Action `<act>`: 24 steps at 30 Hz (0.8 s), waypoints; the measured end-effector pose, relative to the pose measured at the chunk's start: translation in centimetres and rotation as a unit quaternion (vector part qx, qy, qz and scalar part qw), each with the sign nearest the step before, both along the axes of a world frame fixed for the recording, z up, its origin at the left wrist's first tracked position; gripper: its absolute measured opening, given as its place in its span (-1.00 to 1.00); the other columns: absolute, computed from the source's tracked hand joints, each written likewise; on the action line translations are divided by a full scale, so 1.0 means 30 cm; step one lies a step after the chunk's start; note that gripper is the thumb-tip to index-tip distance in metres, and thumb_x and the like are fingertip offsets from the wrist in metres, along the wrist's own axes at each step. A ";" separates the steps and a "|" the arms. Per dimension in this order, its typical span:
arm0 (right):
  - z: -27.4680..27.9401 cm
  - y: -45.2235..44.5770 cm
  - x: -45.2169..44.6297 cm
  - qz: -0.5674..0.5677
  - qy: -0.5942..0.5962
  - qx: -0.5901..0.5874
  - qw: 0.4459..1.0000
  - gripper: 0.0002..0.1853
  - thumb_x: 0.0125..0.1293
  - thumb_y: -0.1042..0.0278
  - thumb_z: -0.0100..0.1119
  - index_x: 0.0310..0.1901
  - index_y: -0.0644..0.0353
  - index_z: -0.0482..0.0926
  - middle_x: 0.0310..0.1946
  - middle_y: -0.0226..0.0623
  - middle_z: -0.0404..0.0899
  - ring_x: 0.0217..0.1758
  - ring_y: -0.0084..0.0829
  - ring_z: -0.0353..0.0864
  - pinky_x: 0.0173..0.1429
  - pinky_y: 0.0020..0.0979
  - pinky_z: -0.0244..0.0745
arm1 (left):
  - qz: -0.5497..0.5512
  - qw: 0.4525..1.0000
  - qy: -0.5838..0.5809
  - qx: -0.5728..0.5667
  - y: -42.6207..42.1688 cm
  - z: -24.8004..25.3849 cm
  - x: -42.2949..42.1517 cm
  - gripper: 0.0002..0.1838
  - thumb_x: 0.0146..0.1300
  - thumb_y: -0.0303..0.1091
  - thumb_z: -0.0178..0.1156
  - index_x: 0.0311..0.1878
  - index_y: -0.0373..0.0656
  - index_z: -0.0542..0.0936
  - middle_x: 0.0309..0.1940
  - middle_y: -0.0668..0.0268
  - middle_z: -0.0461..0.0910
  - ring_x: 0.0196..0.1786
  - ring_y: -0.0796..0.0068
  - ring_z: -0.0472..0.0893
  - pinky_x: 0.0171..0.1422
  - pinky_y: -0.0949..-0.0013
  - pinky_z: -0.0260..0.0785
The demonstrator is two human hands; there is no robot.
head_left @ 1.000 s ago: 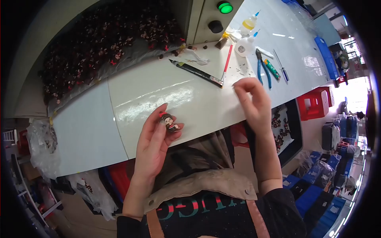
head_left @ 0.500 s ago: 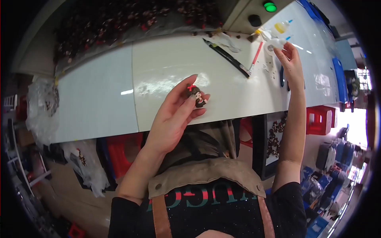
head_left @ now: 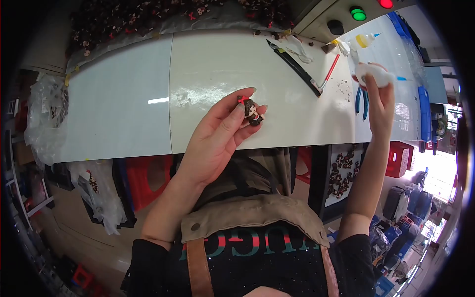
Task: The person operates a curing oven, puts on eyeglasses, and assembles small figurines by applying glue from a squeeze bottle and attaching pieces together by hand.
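Over the white table (head_left: 213, 119), my left hand (head_left: 217, 126) pinches a small doll figurine (head_left: 253, 113) with dark brown hair and a red bow. Its face is turned up toward me. At the right, my right hand (head_left: 379, 96) grips a white squeeze bottle (head_left: 375, 75) with a blue tip, tilted on its side so the tip points right. Below this bottle lie blue-handled pliers (head_left: 365, 104). A black utility knife (head_left: 297, 68) and a red brush-like stick (head_left: 331, 71) rest on the table between my hands.
A large heap of small dark figures (head_left: 163, 20) covers the back left. A control box with a green button (head_left: 357, 13) stands at the back. Another bottle, with yellow contents (head_left: 365, 40), lies at the back right. Trays of figures (head_left: 341, 171) sit below the table edge.
My right hand has taken hold of the white bottle, lifted it off the table and turned it. My left hand still holds the figurine. The view has shifted slightly.
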State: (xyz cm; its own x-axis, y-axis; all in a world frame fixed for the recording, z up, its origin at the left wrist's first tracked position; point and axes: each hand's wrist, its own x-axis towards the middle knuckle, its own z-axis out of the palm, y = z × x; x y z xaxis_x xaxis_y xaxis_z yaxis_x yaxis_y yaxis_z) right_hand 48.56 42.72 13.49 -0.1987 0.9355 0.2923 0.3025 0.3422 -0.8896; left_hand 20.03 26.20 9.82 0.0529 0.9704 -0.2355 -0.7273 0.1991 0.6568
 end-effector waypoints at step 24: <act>0.100 -0.293 -0.136 0.191 -0.280 0.089 0.937 -0.56 -0.11 0.02 0.52 -0.34 0.19 0.62 -0.53 -0.31 0.51 -0.44 -0.34 0.52 -0.36 -0.37 0.37 | -0.001 0.999 0.002 0.041 -0.006 -0.023 0.005 -0.59 0.48 -0.35 -0.06 0.31 -0.27 0.28 0.05 0.25 0.49 0.28 0.31 0.44 0.32 0.36 0.31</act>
